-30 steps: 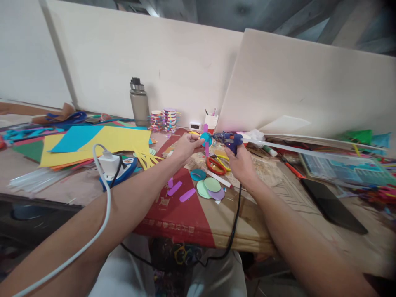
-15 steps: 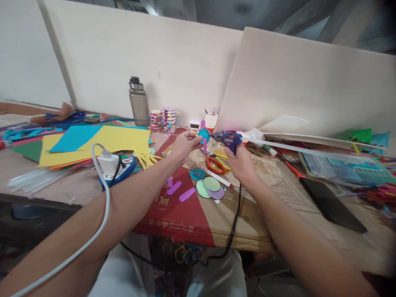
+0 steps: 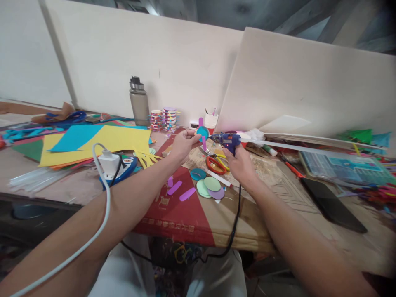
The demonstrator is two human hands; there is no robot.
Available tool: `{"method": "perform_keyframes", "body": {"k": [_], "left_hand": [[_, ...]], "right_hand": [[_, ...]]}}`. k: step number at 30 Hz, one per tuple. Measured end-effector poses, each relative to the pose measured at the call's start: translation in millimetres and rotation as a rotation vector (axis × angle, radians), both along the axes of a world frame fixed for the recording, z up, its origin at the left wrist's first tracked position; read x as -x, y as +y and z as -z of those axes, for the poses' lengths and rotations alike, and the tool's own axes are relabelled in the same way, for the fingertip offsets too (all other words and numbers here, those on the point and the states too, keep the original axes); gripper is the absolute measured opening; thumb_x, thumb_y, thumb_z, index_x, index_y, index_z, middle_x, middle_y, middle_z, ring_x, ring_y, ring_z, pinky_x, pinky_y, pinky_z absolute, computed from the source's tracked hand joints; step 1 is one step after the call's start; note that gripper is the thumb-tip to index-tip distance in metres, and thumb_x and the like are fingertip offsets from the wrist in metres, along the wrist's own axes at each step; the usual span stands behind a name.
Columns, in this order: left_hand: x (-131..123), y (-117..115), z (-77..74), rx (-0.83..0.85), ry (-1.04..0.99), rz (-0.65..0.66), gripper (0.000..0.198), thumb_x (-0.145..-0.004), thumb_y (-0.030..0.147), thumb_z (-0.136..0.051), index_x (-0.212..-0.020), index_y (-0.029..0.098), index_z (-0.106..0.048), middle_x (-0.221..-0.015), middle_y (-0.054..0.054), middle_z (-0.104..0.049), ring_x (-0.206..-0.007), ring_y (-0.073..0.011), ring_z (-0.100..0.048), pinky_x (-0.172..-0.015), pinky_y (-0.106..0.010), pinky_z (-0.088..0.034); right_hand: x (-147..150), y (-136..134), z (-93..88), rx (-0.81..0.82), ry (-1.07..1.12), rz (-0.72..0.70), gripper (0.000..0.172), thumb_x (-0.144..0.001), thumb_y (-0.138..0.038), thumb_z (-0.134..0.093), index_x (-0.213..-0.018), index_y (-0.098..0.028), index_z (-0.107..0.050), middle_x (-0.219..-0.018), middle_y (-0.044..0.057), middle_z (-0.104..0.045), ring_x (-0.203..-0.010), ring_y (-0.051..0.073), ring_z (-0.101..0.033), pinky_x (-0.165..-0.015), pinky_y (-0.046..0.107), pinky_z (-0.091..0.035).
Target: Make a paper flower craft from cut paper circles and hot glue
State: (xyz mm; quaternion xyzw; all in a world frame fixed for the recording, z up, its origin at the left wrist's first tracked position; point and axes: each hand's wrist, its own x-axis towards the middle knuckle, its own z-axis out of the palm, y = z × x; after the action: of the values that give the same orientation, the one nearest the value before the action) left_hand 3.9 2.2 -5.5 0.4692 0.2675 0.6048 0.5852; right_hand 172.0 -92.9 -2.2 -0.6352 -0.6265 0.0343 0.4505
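At the left of the counter [image 3: 173, 214], a bundle of clear sticks [image 3: 32, 180], then a yellow sheet [image 3: 120, 140] and a white adapter [image 3: 109, 165] on a blue base, with a white cable [image 3: 107, 214] looping down over the left forearm [image 3: 123, 206]. Stretched long and diagonal from the lower left corner, rising inward to the middle, wrist nearly straight. At its end, the left hand [image 3: 184, 146], back turned up, fingers bunched, thumb and fingertips pinching the left edge of a teal disc [image 3: 202, 133]. Held up above the counter, between both hands, with purple tabs [image 3: 201, 121] jutting out above and below. Underneath, on the counter, loose purple strips [image 3: 187, 194] and overlapping pale green discs [image 3: 212, 184].

Just right of the disc, a blue glue gun [image 3: 227, 139], nozzle aimed left at it; cannot tell whether touching. Around its handle, the right hand [image 3: 243, 165], wrapped firmly, well apart from the left. From there, the right forearm [image 3: 287, 214], slanting down and outward to the lower right corner. Lying flat at far right, a black phone-like slab [image 3: 334, 205].
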Motion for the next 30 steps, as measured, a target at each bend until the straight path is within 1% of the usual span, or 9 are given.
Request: {"method": "perform_keyframes", "body": {"k": [5,10,15,18,22,26,30], "left_hand": [[-1.2,-2.9,-0.5,0.039,0.012,0.022,0.026,-0.068,0.012,-0.079,-0.076,0.013,-0.054,-0.071,0.0,-0.067,-0.067,-0.0105,-0.065,-0.078,-0.034,-0.058],[-2.9,-4.4,0.9,0.036,0.03,0.076,0.027,-0.067,0.013,-0.081,-0.075,0.013,-0.055,-0.071,0.0,-0.066,-0.067,-0.0111,-0.065,-0.078,-0.034,-0.058],[-3.2,-4.5,2.2,0.018,0.051,0.075,0.029,-0.066,0.016,-0.082,-0.075,0.014,-0.055,-0.069,0.001,-0.065,-0.067,-0.0105,-0.065,-0.076,-0.032,-0.058],[-2.7,-4.5,2.8,0.007,0.06,0.097,0.031,-0.064,0.017,-0.083,-0.075,0.013,-0.055,-0.07,0.001,-0.065,-0.067,-0.0106,-0.065,-0.075,-0.031,-0.058],[-2.7,-4.4,3.3,-0.002,0.067,0.11,0.032,-0.064,0.019,-0.084,-0.075,0.014,-0.055,-0.07,0.001,-0.065,-0.067,-0.0107,-0.065,-0.074,-0.031,-0.058],[-3.3,-3.8,1.9,0.005,0.038,0.057,0.032,-0.064,0.019,-0.084,-0.075,0.014,-0.055,-0.07,0.002,-0.065,-0.068,-0.0104,-0.065,-0.077,-0.032,-0.057],[-2.6,-3.0,0.4,-0.004,0.009,0.029,0.032,-0.064,0.02,-0.084,-0.077,0.014,-0.055,-0.073,0.001,-0.066,-0.069,-0.011,-0.065,-0.082,-0.036,-0.057]], "right_hand": [[-4.1,1.7,1.6,-0.002,0.005,-0.002,0.033,-0.088,-0.039,-0.047,-0.105,-0.014,-0.061,-0.083,0.012,-0.069,-0.073,0.026,-0.064,-0.069,0.037,-0.048],[-6.7,2.7,0.2,-0.019,0.018,0.023,0.036,-0.088,-0.04,-0.046,-0.108,-0.013,-0.06,-0.084,0.013,-0.069,-0.073,0.027,-0.064,-0.07,0.038,-0.048],[-4.4,0.9,-3.7,-0.005,0.013,0.066,0.036,-0.087,-0.04,-0.048,-0.109,-0.014,-0.061,-0.082,0.012,-0.069,-0.069,0.027,-0.063,-0.069,0.039,-0.048],[-2.9,0.5,-6.1,0.016,-0.009,0.098,0.036,-0.087,-0.04,-0.049,-0.108,-0.015,-0.062,-0.082,0.013,-0.069,-0.068,0.028,-0.063,-0.069,0.039,-0.047],[-1.9,-0.4,-7.9,0.031,0.003,0.094,0.037,-0.087,-0.039,-0.049,-0.111,-0.014,-0.061,-0.084,0.014,-0.069,-0.07,0.028,-0.063,-0.069,0.039,-0.047],[-0.9,-1.7,-7.2,0.003,-0.018,0.1,0.037,-0.088,-0.039,-0.049,-0.112,-0.014,-0.061,-0.088,0.016,-0.07,-0.076,0.03,-0.064,-0.071,0.04,-0.047],[0.3,-1.8,-5.4,-0.002,-0.027,0.087,0.033,-0.087,-0.037,-0.05,-0.109,-0.015,-0.062,-0.092,0.016,-0.07,-0.082,0.031,-0.064,-0.074,0.041,-0.047]]}}
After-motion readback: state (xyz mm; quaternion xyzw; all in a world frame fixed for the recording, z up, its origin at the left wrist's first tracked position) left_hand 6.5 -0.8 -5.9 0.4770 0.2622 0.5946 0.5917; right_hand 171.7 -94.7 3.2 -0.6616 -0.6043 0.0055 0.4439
